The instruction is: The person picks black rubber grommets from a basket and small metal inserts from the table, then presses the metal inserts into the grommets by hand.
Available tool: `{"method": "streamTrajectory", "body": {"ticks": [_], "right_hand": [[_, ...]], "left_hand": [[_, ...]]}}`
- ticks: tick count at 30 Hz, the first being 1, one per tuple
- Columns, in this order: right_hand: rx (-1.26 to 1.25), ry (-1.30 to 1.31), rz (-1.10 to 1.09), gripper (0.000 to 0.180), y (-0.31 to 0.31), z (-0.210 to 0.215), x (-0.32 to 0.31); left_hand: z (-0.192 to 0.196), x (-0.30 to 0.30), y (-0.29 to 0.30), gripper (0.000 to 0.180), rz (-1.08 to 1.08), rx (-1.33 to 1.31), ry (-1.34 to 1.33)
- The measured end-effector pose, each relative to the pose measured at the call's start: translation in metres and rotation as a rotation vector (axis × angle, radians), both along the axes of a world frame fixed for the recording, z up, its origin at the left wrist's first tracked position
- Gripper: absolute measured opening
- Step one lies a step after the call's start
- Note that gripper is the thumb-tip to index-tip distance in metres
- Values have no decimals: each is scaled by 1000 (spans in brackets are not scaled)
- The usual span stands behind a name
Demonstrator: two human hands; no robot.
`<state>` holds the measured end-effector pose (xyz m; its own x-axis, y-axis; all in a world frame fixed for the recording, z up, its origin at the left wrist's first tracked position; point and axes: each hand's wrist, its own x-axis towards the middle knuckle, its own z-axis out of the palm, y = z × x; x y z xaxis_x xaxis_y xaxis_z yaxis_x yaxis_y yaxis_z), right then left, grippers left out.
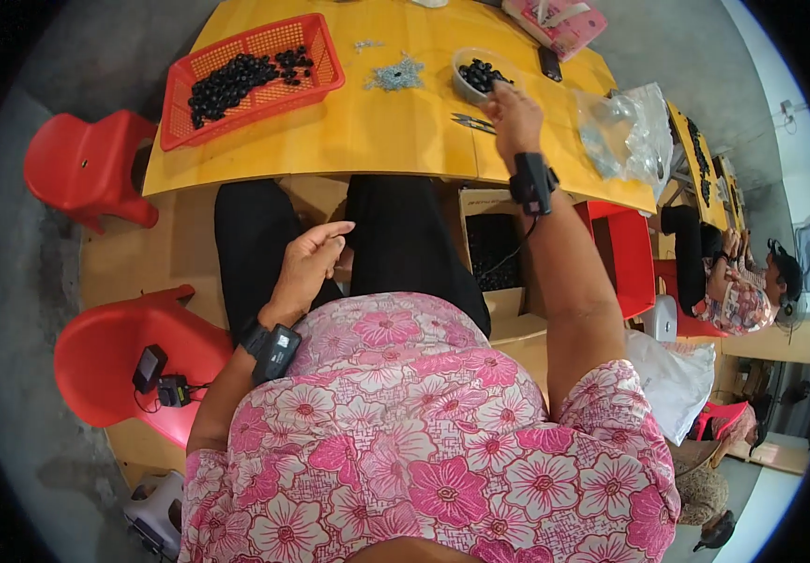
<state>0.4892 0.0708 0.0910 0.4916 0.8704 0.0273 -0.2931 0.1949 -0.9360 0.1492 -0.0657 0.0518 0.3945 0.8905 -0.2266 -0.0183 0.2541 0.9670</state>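
Observation:
My right hand point(515, 114) is at the rim of a clear round bowl point(459, 84) on the yellow table. Its fingers are drawn together over small black pieces point(482, 74) in the bowl; what they pinch, if anything, is too small to make out. Over my lap, my left hand point(309, 265) has thumb and index finger pressed close together, and anything between them cannot be made out. A pair of thread snips point(474, 123) lies just left of my right wrist. Left of the bowl is a loose pile of small clear-silvery pieces point(398, 74).
A red plastic basket point(320, 92) of black pieces stands at the table's left. At right lie a dark phone point(549, 64), a pink package point(564, 26) and clear plastic bags point(625, 131). A cardboard box point(493, 202) and red bin point(625, 253) stand below. Red chairs point(86, 169) are left; other people sit right.

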Motion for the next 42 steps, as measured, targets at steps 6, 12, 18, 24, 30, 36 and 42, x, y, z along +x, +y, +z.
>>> {"method": "streamTrajectory", "body": {"ticks": [6, 12, 18, 24, 30, 36, 42], "right_hand": [[-88, -209, -215, 24, 60, -37, -37], [28, -473, 25, 18, 34, 32, -161], [293, -947, 265, 13, 69, 64, -269], [321, -1238, 508, 17, 191, 37, -381], [153, -1403, 695, 23, 223, 22, -441], [468, -1646, 628, 25, 256, -9, -478], [315, -1721, 780, 20, 257, -9, -486]], "left_hand": [[-29, -59, 58, 28, -18, -67, 4], [-13, -92, 91, 25, -227, -5, -11], [-34, -125, 112, 24, -320, -64, -159], [-58, -199, 174, 23, -337, -48, -278], [-69, -207, 173, 21, -344, -74, -310], [-77, -219, 171, 19, -272, -14, -353], [-83, -225, 171, 19, -253, -30, -337]]}}
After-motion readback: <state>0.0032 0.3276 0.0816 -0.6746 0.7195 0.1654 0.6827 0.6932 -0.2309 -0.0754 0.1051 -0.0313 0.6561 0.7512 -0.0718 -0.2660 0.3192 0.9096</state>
